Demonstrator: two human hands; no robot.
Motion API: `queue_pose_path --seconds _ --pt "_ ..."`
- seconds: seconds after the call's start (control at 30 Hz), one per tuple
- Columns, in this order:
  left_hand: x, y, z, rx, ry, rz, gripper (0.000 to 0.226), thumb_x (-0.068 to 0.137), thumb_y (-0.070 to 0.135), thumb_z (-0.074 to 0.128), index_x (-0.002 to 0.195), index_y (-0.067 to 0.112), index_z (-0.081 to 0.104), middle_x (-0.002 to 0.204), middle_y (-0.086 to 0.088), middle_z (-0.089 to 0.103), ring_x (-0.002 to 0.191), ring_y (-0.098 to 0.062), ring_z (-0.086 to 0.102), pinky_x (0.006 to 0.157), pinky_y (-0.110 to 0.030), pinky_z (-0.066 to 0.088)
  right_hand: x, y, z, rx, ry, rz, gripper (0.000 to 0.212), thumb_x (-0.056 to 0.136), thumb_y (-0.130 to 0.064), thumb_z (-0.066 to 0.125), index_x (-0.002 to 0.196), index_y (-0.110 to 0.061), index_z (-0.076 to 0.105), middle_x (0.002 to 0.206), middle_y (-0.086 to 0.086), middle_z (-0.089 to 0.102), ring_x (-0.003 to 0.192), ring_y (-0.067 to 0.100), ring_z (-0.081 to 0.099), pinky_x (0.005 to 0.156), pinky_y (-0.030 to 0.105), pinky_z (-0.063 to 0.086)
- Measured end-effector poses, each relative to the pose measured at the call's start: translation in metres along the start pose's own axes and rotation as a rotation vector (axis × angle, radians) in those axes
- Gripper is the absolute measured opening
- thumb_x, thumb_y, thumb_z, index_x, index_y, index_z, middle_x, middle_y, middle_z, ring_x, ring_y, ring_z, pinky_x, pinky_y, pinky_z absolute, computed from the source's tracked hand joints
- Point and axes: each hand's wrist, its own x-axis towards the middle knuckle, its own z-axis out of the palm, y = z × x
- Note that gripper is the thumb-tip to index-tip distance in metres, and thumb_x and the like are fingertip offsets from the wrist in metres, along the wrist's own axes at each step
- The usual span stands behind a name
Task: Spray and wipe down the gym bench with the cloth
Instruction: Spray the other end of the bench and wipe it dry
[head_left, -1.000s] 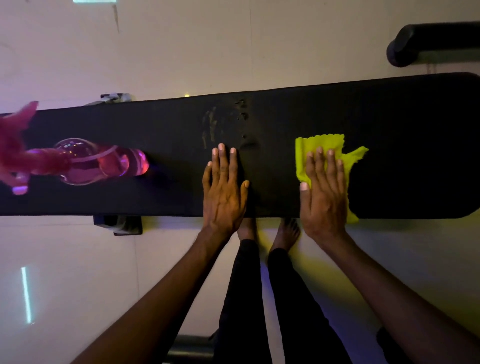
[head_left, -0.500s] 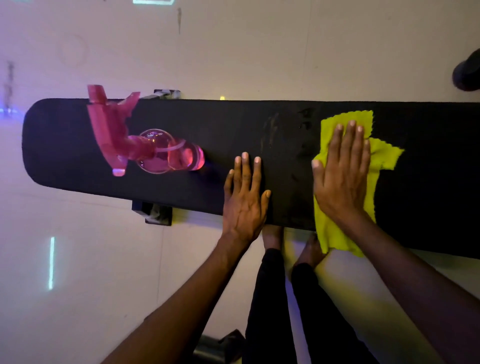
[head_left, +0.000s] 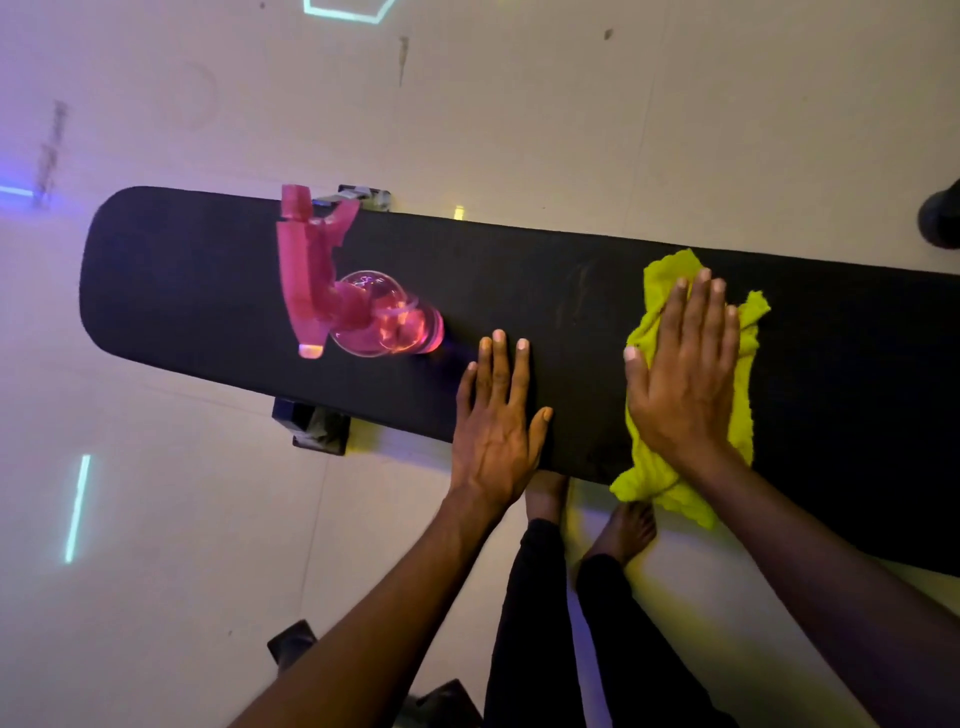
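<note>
The right hand (head_left: 680, 374) lies flat on the yellow cloth (head_left: 727, 415), fingers spread and pressing it onto the black bench (head_left: 519, 291); its grip is an open palm bearing down, not a pinch. The cloth sits right of the bench's middle, and its near end hangs over the bench edge above the person's bare feet (head_left: 587, 509). The left hand (head_left: 493, 415) is empty, flat on the pad just beside the cloth, bracing.

The spray bottle (head_left: 363, 312) stands on the pad well to the left, apart from both hands, its pink trigger head toward the far edge.

This looks like mid-wipe. Risks as I see them: with only palm pressure, the cloth could bunch or slide off the near edge, since part already dangles. A wide stroke leftward could knock the bottle over, and it stands on a narrow pad with floor on both sides.
</note>
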Motion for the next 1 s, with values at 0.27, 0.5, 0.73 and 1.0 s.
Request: queue_pose_path --seconds 0.27,0.5,0.73,1.0 --pt "-0.013 -0.009 0.005 -0.061 0.035 -0.064 0.075 0.105 0.047 0.034 0.164 0.014 0.002 0.171 -0.011 -0.010 0.159 -0.024 -0.012 0.130 -0.041 0.000 0.044 -0.056 0.008 0.017 -0.035 -0.220 0.076 0.108 -0.044 0.028 0.167 -0.003 0.007 0.176 0.020 0.005 0.165 0.038 0.004 0.134 0.056 0.009" --pt "-0.021 -0.017 0.003 -0.052 0.002 -0.055 0.076 0.105 0.049 0.035 0.164 0.017 0.000 0.171 -0.008 -0.012 0.159 -0.022 -0.014 0.130 -0.043 0.001 0.010 -0.004 -0.001 0.023 -0.063 -0.394 0.078 0.106 -0.050 0.033 0.169 -0.011 0.010 0.178 0.013 0.007 0.166 0.030 0.005 0.134 0.053 0.011" --pt "-0.020 -0.020 0.007 -0.062 0.019 -0.066 0.077 0.104 0.048 0.036 0.164 0.018 0.001 0.172 -0.008 -0.010 0.159 -0.021 -0.013 0.129 -0.040 -0.003 0.042 -0.082 0.004 0.039 -0.042 -0.147 0.076 0.107 -0.046 0.028 0.168 -0.007 0.006 0.177 0.019 0.005 0.164 0.038 0.004 0.133 0.057 0.008" --pt "-0.023 -0.031 0.005 -0.044 -0.007 -0.030 0.077 0.105 0.050 0.037 0.164 0.020 -0.001 0.171 -0.004 -0.014 0.158 -0.019 -0.016 0.130 -0.039 -0.005 -0.042 -0.004 0.006 0.002 -0.107 -0.497 0.080 0.105 -0.049 0.035 0.169 -0.010 0.009 0.178 0.012 0.007 0.165 0.030 0.007 0.133 0.054 0.013"
